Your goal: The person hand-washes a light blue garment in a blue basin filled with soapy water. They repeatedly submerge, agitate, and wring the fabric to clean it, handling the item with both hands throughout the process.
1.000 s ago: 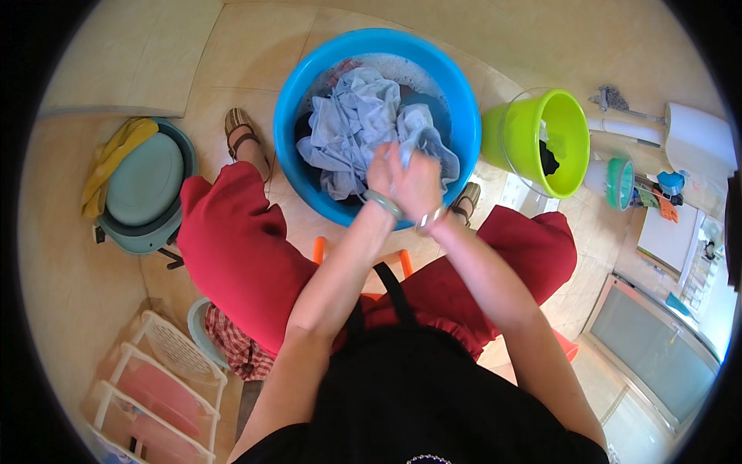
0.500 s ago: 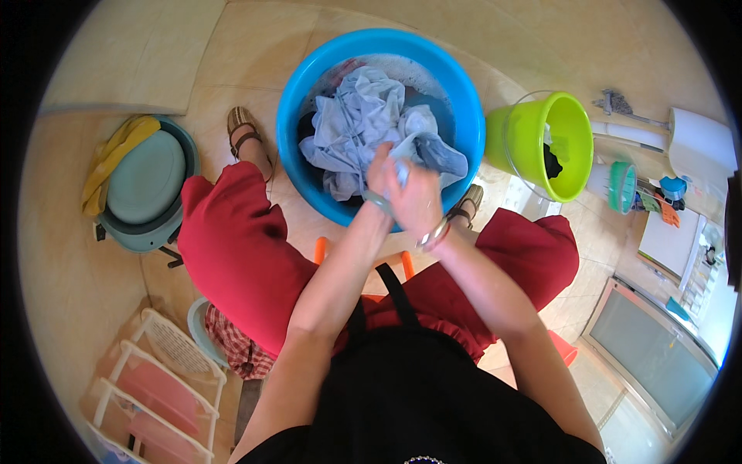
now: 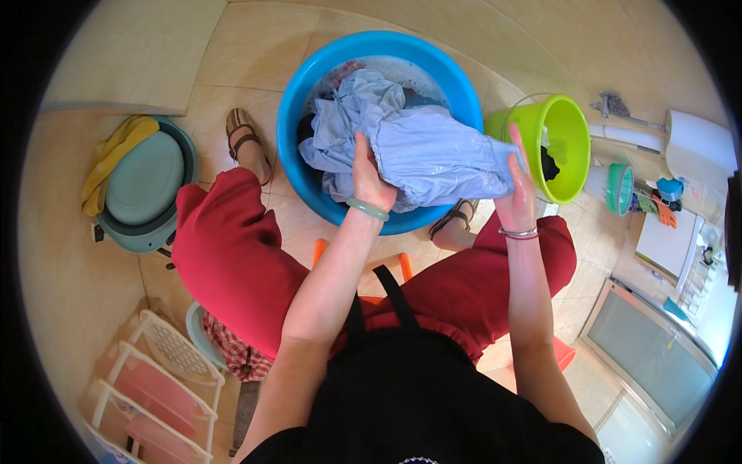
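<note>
A wet light-blue garment [image 3: 440, 151] is stretched sideways between my hands over the blue tub [image 3: 289, 100]. My left hand [image 3: 372, 179], with a jade-green bangle at the wrist, grips it near the tub's middle; some fingers are hidden behind the fabric. Beyond the tub's right rim, my right hand [image 3: 519, 189] holds the narrow end between thumb and fingers, its fingers pointing up. The rest of the garment lies bunched in the tub, where suds and a reddish cloth [image 3: 345, 73] show at the back.
A lime-green bucket [image 3: 533, 124] with dark cloth inside stands right of the tub. Left are stacked basins [image 3: 147, 174] with a yellow cloth [image 3: 116, 158]. A white rack [image 3: 158, 387] and a red checked cloth [image 3: 236, 348] are at lower left. An orange stool [image 3: 406, 267] is beneath me.
My hands, earlier pressed together over a bunched part of the garment, have moved apart. The right hand went rightward past the rim, drawing the fabric out flat.
</note>
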A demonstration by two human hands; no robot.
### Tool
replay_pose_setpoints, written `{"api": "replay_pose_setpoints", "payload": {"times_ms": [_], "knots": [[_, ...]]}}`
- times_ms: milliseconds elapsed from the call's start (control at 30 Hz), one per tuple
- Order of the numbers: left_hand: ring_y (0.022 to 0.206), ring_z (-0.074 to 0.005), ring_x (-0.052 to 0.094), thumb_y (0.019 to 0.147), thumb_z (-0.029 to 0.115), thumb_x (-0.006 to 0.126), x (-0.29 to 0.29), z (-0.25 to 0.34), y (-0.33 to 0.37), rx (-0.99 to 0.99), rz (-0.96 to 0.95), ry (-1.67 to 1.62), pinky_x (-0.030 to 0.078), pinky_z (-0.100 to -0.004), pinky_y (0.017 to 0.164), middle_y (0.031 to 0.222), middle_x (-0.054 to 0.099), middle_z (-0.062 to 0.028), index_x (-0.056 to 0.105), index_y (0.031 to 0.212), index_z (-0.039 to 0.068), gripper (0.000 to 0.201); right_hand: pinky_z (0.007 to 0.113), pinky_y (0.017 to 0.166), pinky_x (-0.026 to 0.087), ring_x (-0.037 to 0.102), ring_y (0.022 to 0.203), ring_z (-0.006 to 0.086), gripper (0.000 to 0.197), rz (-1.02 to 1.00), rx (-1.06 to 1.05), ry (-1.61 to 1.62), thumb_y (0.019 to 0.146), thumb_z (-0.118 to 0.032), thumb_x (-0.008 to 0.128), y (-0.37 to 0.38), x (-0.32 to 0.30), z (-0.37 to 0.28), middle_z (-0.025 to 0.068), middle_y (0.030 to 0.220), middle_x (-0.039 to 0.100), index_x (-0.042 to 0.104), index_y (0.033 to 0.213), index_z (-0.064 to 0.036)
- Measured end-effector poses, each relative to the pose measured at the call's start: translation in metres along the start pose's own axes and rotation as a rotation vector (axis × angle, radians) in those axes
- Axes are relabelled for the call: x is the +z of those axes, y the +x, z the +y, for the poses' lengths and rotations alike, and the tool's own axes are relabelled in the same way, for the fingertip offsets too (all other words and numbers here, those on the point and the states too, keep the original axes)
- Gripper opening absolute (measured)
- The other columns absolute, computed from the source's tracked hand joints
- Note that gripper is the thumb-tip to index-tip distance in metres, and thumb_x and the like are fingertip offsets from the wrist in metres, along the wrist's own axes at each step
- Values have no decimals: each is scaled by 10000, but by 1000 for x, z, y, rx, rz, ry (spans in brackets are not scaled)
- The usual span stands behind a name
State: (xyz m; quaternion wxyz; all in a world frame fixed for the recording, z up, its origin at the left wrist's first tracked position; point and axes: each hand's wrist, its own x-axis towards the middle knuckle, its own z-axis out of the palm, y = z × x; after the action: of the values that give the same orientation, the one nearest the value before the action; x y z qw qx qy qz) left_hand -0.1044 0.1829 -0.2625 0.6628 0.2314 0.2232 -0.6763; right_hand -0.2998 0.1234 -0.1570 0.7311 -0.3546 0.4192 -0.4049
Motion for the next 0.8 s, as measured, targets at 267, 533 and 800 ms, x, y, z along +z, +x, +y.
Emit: {"api": "replay_pose_setpoints", "payload": {"times_ms": [267, 533, 800], "knots": [[930, -162, 492, 896, 264, 584, 31, -17, -11, 644, 98, 988, 396, -300, 872, 1036, 574, -140, 497, 1109, -65, 402, 285, 904, 421, 548, 1097, 177, 400, 129, -117, -1369, 907, -295, 571, 2, -29, 20, 102, 1132, 620, 582, 1167, 9], [837, -259, 559, 846, 108, 572, 34, -86, -52, 478, -167, 1357, 452, -361, 747, 912, 547, -177, 498, 1053, -41, 265, 233, 674, 418, 512, 751, 75, 246, 228, 65, -824, 884, -230, 615, 56, -3, 51, 8, 823, 621, 672, 929, 5], [1018, -321, 540, 800, 92, 641, -4, -3, 15, 1089, 392, 1717, 404, -368, 910, 1111, 532, -150, 556, 1154, 79, 364, 192, 692, 362, 440, 754, 47, 227, 347, -106, -421, 903, -206, 605, 42, -9, 44, -36, 821, 552, 634, 927, 18]]}}
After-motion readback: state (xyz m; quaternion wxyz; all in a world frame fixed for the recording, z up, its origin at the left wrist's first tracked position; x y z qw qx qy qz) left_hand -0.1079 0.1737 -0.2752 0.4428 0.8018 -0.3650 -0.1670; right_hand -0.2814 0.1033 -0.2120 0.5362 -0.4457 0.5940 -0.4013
